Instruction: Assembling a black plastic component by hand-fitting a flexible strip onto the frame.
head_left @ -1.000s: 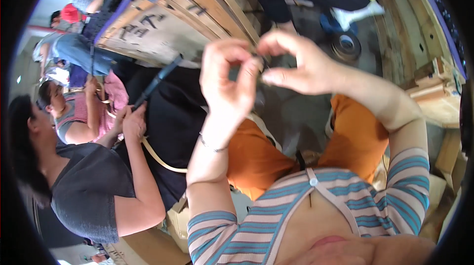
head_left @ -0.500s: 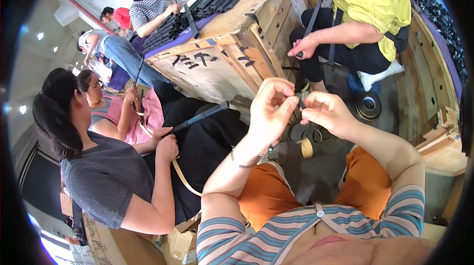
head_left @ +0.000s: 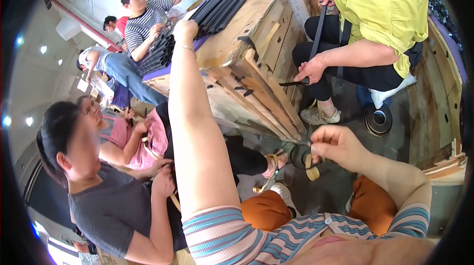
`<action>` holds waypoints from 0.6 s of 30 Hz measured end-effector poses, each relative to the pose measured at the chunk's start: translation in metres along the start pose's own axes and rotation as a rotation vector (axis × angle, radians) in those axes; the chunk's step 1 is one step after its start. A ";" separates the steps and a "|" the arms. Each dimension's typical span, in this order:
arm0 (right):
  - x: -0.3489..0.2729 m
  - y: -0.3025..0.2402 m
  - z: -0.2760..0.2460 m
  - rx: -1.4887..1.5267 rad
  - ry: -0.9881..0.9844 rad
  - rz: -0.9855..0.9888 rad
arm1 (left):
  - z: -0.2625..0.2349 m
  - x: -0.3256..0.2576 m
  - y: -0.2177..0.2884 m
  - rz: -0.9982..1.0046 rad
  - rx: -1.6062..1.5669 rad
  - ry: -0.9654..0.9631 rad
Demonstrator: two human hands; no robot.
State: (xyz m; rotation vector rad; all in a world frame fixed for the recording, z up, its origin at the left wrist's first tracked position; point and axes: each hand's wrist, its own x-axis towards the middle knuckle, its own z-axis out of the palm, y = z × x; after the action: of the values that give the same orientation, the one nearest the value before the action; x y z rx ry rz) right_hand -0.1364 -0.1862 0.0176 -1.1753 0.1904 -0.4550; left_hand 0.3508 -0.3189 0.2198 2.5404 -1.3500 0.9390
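Note:
My left arm stretches up and away, and my left hand (head_left: pixel 186 30) is at a stack of black tubes (head_left: pixel 228 4) on a wooden crate (head_left: pixel 269 28). Its fingers point away from me and are hidden behind the knuckles, so any hold cannot be made out. Low in front of me, above the floor, my right hand (head_left: pixel 338 145) is curled, thumb against fingers. What it pinches is too small to tell. Just past its fingertips show a dark ring (head_left: pixel 297 156) and a yellow tape roll (head_left: pixel 312 172).
At the right, a person in a yellow shirt (head_left: pixel 377 13) holds a black strip (head_left: pixel 317 38). On the left sits a person in a dark grey shirt (head_left: pixel 111 201), with others beyond. A black roll (head_left: pixel 378 121) lies on the floor. Purple cloth (head_left: pixel 157 72) covers part of the crate.
My hands were together at a small dark piece. My left hand has since moved up and left to the tubes, while the right has dropped slightly. The grey-shirted person's head has turned.

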 end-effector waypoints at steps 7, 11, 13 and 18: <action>-0.004 0.005 -0.029 0.065 0.090 0.166 | 0.034 0.000 0.038 -0.330 -0.195 0.193; -0.004 0.011 -0.033 0.071 0.100 0.141 | 0.015 -0.011 0.061 -0.331 -0.321 0.357; -0.006 0.017 -0.031 0.059 0.031 0.092 | -0.006 -0.020 0.050 -0.255 -0.392 0.464; -0.003 0.023 -0.022 -0.076 -0.007 0.080 | -0.087 -0.118 0.054 -0.393 -1.528 0.151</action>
State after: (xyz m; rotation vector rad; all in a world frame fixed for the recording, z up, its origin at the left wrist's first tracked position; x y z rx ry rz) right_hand -0.1416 -0.1962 -0.0120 -1.2393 0.2495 -0.3756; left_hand 0.2191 -0.2343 0.2126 1.3508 -0.8316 -0.0923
